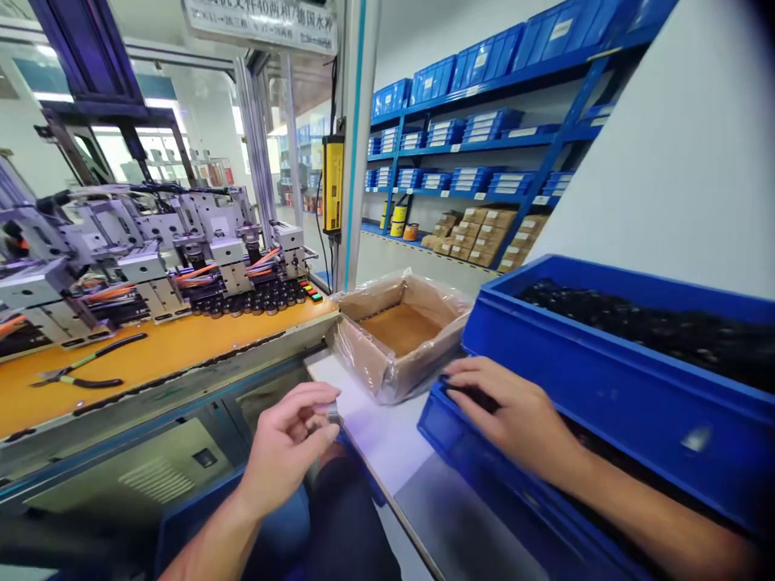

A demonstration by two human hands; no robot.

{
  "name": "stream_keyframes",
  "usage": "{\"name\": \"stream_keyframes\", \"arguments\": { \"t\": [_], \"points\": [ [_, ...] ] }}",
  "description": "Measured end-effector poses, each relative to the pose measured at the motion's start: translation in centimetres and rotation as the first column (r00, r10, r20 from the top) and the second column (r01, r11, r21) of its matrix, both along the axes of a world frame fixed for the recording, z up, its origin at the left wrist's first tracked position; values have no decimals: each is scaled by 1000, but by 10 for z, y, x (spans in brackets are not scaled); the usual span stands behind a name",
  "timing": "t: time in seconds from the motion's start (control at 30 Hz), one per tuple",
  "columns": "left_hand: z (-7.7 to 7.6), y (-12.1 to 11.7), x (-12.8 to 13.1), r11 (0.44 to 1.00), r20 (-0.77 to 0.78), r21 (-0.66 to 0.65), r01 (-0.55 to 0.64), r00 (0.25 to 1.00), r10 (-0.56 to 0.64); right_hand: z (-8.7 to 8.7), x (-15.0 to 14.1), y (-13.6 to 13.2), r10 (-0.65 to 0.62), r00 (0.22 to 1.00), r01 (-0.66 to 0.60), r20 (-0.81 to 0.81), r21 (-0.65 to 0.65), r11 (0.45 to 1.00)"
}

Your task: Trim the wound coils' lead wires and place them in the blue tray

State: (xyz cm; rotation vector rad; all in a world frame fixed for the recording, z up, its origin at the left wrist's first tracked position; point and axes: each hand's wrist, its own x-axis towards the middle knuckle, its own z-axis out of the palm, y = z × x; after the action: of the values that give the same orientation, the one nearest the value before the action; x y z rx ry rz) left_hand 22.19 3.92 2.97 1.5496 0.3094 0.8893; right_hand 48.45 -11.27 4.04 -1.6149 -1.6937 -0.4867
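My left hand (289, 448) is raised over my lap with its fingers curled, pinching a small dark metal part (333, 413) between thumb and fingertips. My right hand (512, 415) reaches palm down into the lower blue bin (448, 440), fingers bent over the small black parts (478, 397) inside; whether it grips any is hidden. A second, taller blue bin (605, 355) filled with the same black parts (635, 323) sits stacked just behind it.
An open cardboard box (393, 335) lined with clear plastic stands on the white table (375, 428). To the left an orange-topped machine bench (151, 351) carries fixtures (151, 250), a row of black parts and pliers (81, 369). Blue shelves (478, 145) with bins stand behind.
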Motion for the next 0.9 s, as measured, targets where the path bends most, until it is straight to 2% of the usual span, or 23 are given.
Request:
{"name": "stream_keyframes", "arguments": {
  "t": [0.07,0.13,0.2,0.3,0.4,0.5,0.6,0.9],
  "points": [
    [2,-5,-5,1000,18,-6,21,1000,-21,11,-34,10,162,986,-162,-24,8,987],
    [1,-11,-10,999,32,-16,33,999,-32,14,-64,15,290,955,-290,-56,16,957],
    [-2,-16,-14,998,31,-36,44,999,-43,8,-85,14,356,929,-354,-98,42,934],
    [-10,-26,-16,990,39,-106,97,995,-93,-5,-101,5,402,901,-392,-164,93,915],
    [-16,-35,-8,960,84,-226,168,985,-153,-11,-105,-5,413,893,-403,-177,93,911],
    [-18,-42,3,900,132,-349,260,965,-227,-11,-104,-8,406,903,-394,-144,101,913],
    [-19,-45,11,863,148,-398,312,950,-275,-10,-100,-7,408,903,-393,-133,126,911],
    [-16,-50,17,879,63,-384,282,958,-280,-9,-93,-4,440,886,-422,-148,138,896]
  ]
}}
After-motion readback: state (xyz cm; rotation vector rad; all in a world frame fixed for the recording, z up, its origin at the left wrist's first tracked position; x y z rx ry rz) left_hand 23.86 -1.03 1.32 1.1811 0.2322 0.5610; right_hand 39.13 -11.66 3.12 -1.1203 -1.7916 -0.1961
